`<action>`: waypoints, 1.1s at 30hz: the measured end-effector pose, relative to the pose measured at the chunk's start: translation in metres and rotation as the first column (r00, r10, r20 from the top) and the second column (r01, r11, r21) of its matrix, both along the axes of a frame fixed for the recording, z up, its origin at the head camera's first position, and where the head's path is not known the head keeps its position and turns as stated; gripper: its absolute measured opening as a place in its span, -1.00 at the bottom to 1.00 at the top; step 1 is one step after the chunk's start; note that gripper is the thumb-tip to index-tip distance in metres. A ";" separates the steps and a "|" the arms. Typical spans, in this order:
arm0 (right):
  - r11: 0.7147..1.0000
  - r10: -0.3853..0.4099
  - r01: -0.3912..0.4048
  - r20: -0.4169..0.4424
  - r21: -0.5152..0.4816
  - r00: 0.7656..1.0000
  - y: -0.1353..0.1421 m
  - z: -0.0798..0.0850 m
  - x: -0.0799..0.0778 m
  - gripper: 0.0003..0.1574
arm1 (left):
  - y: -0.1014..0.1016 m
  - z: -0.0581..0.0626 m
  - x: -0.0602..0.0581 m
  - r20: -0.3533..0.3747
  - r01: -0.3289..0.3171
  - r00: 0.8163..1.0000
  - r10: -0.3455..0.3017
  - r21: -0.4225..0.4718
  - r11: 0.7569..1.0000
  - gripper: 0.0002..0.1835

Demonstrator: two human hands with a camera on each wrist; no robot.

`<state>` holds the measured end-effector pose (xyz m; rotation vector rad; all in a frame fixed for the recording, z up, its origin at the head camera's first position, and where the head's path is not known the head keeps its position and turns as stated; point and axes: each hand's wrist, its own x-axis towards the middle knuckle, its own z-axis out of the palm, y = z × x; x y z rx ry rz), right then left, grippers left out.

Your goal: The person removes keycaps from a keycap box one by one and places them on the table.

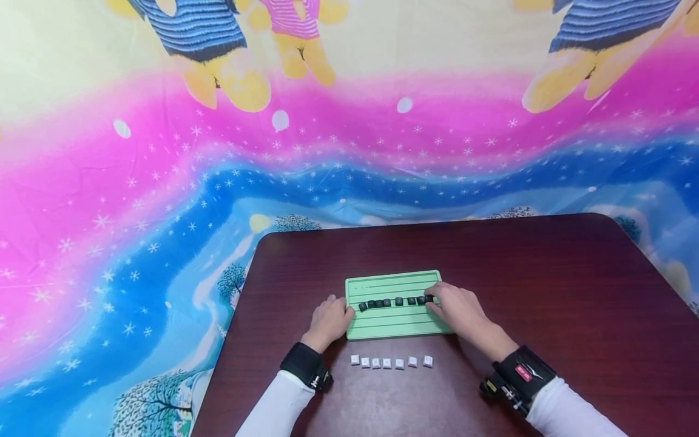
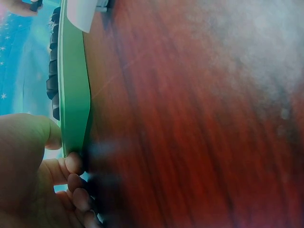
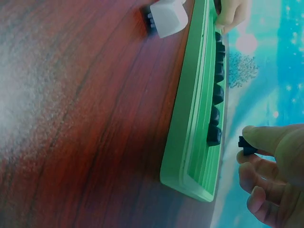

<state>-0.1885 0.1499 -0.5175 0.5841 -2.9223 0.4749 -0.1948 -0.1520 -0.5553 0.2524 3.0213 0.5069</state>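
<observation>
A light green ridged tray lies on the table with a row of black keycaps across its middle. My left hand holds the tray's left end, thumb on the rim and fingers against its side, as the left wrist view shows. Over the tray's right end, my right hand pinches a black keycap between thumb and fingertip. That keycap hangs apart from the tray in the right wrist view, a little past the last keycap of the row.
In front of the tray, several white keycaps stand in a loose row on the dark wooden table. One white keycap shows large near the tray's side in the right wrist view. Behind the table hangs a colourful printed cloth.
</observation>
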 end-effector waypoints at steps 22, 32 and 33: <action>0.991 0.130 -0.130 -0.124 0.015 0.984 -0.029 0.007 0.036 -0.76 | 0.000 0.001 0.000 -0.006 0.002 1.000 -0.002 -0.022 1.000 -0.65; 0.975 0.221 -0.220 -0.159 0.024 0.962 -0.046 0.009 0.050 -0.75 | 0.000 0.001 0.000 -0.009 0.002 1.000 -0.002 -0.015 1.000 -0.65; 0.974 0.227 -0.227 -0.163 0.023 0.960 -0.047 0.010 0.051 -0.74 | 0.000 0.001 0.000 -0.010 0.001 1.000 -0.002 -0.014 1.000 -0.66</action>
